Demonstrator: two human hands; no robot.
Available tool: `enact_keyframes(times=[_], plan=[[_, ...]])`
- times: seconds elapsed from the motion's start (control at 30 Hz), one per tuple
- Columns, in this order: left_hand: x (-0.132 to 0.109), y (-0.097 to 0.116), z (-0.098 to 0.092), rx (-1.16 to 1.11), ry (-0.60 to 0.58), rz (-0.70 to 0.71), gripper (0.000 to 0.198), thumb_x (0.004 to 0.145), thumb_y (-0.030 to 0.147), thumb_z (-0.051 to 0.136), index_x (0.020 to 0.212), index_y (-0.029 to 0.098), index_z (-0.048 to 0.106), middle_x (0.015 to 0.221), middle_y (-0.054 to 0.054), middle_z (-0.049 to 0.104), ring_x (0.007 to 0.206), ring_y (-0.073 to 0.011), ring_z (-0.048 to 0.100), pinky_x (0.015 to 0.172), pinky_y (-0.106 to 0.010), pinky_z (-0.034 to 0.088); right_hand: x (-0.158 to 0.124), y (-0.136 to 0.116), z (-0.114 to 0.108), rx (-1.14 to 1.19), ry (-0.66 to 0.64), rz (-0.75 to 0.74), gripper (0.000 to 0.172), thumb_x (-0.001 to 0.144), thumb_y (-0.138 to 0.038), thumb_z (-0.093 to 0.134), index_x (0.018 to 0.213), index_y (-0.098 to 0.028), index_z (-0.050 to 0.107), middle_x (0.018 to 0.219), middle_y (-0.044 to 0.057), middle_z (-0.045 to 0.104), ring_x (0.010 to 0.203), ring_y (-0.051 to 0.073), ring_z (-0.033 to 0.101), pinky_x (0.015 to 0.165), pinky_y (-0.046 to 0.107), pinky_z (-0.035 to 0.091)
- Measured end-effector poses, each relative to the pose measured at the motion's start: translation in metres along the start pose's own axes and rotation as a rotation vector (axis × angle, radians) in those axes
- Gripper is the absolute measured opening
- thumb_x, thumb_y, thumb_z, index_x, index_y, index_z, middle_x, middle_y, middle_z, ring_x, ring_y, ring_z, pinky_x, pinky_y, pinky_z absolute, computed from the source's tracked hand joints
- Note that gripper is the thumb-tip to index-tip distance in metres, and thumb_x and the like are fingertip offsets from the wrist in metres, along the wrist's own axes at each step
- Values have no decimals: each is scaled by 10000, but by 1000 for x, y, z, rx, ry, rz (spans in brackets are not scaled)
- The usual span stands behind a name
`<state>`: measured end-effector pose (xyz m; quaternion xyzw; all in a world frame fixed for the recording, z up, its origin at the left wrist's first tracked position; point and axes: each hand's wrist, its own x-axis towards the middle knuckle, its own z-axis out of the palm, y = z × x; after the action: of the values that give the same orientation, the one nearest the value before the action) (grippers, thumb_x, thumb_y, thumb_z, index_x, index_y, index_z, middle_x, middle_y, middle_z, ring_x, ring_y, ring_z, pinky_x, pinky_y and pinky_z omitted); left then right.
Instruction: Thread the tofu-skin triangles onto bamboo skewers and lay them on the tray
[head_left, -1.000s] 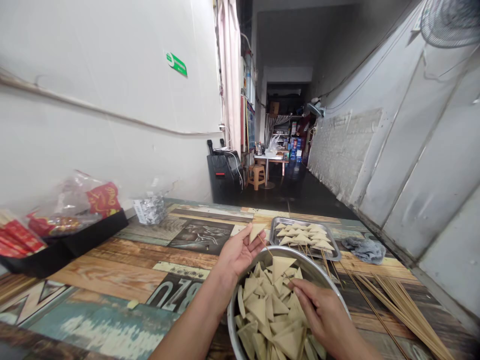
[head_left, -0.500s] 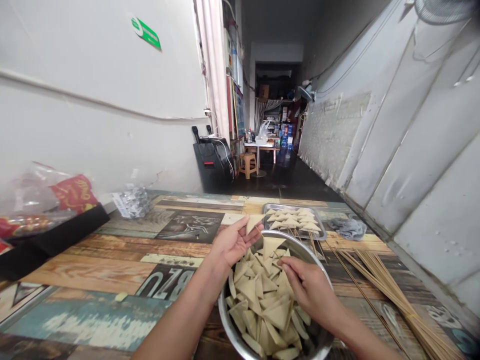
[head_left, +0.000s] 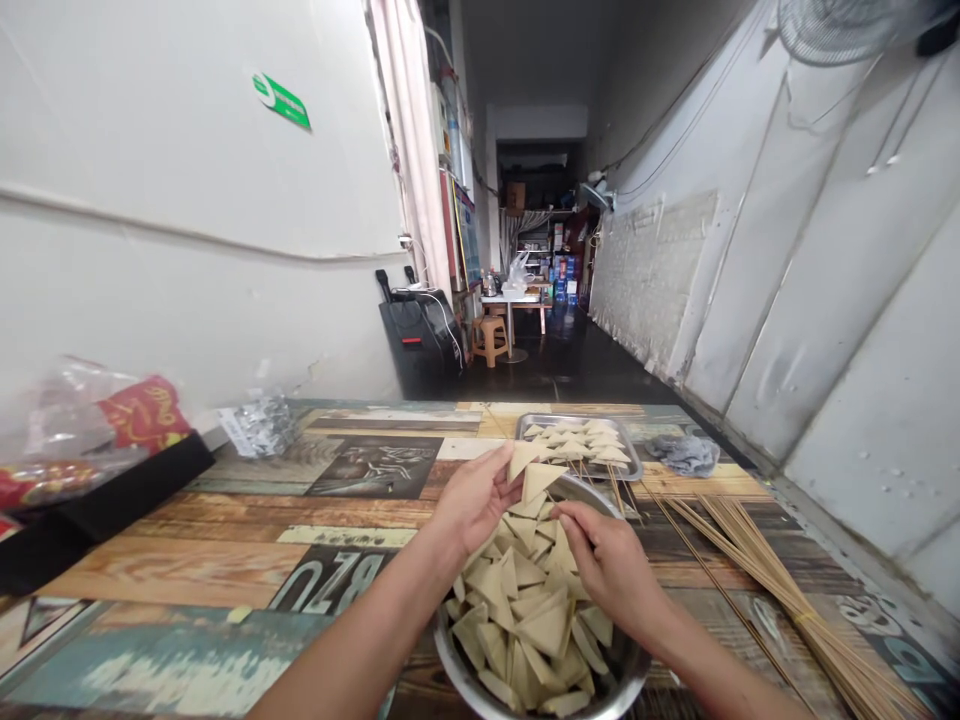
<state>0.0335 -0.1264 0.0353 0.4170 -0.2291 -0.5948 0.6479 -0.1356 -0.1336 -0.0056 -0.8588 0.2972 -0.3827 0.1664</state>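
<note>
A metal bowl full of pale triangular pieces stands at the table's front edge. Above its back rim, my left hand pinches a triangular piece between thumb and fingers. A second triangle sits just beside it, over the bowl. My right hand is closed over the bowl's right side, its fingertips pinched on a thin stick that is mostly hidden. Behind the bowl lies a metal tray with rows of skewered triangles.
A bundle of thin sticks lies on the right of the wooden-patterned table. A grey cloth is beside the tray. At the left are a black box with red packets and a clear plastic bag.
The two triangles have come together, with my left hand nearer the one on the stick. My right hand has shifted slightly left in the picture. The whole view has turned a little.
</note>
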Motion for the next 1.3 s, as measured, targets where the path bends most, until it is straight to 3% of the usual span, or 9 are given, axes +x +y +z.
enact_keyframes(times=[0.1, 0.2, 0.33, 0.47, 0.7, 0.87, 1.03, 1.17, 1.3], plan=[[0, 2, -6, 221, 11, 191, 274, 764, 316, 556, 957, 133, 621, 896, -115, 669, 804, -184, 625, 728, -288, 483, 2, 2, -1, 19, 67, 42, 213, 878, -204, 371, 912, -179, 580, 792, 47, 672, 687, 165, 628, 615, 246, 463], [1, 2, -16, 758, -48, 332, 200, 663, 272, 642, 836, 178, 677, 865, -70, 676, 868, -211, 596, 780, -277, 427, 5, 5, -3, 57, 151, 68, 201, 874, -202, 381, 910, -179, 577, 828, 54, 676, 734, 169, 631, 653, 250, 463], [0, -9, -21, 1431, -154, 335, 146, 574, 333, 683, 660, 215, 675, 733, -64, 664, 811, -267, 582, 759, -310, 373, 6, 6, -3, 77, 194, 75, 191, 867, -195, 396, 904, -178, 583, 837, 49, 678, 755, 163, 635, 669, 242, 465], [1, -23, -21, 1640, -152, 357, 180, 536, 386, 685, 591, 223, 634, 669, -68, 631, 731, -258, 573, 677, -298, 355, 6, 5, -3, 64, 204, 68, 203, 862, -182, 391, 888, -179, 592, 803, 40, 679, 722, 156, 636, 639, 232, 463], [19, -16, -31, 1652, -366, 279, 236, 641, 431, 586, 721, 225, 668, 675, -38, 642, 618, -174, 544, 563, -246, 321, 6, 5, -3, 62, 190, 84, 210, 866, -173, 388, 886, -170, 598, 802, 43, 676, 727, 153, 626, 649, 229, 454], [20, -12, -29, 1707, -386, 253, 389, 535, 345, 677, 904, 226, 654, 753, -23, 646, 648, -173, 543, 536, -228, 313, 6, 5, -2, 69, 183, 104, 219, 876, -184, 386, 868, -169, 604, 790, 46, 669, 716, 150, 616, 655, 228, 446], [17, -9, -25, 1684, -440, 206, 171, 616, 261, 598, 751, 176, 661, 657, 15, 616, 614, -127, 522, 537, -205, 327, 6, 4, -4, 70, 183, 111, 219, 878, -188, 387, 856, -174, 605, 779, 41, 666, 696, 143, 609, 636, 218, 440], [16, -8, -27, 1371, -470, 128, 140, 650, 272, 612, 714, 148, 621, 652, 3, 623, 610, -121, 539, 548, -196, 375, 6, 2, -5, 82, 203, 106, 211, 876, -180, 388, 872, -178, 599, 786, 32, 664, 695, 135, 608, 621, 211, 439], [17, 2, -30, 794, -245, 50, 184, 677, 254, 644, 799, 131, 581, 751, -65, 656, 702, -152, 611, 629, -225, 461, 5, 0, -6, 153, 228, 60, 184, 864, -170, 409, 891, -183, 590, 817, 22, 672, 725, 125, 618, 641, 207, 447]])
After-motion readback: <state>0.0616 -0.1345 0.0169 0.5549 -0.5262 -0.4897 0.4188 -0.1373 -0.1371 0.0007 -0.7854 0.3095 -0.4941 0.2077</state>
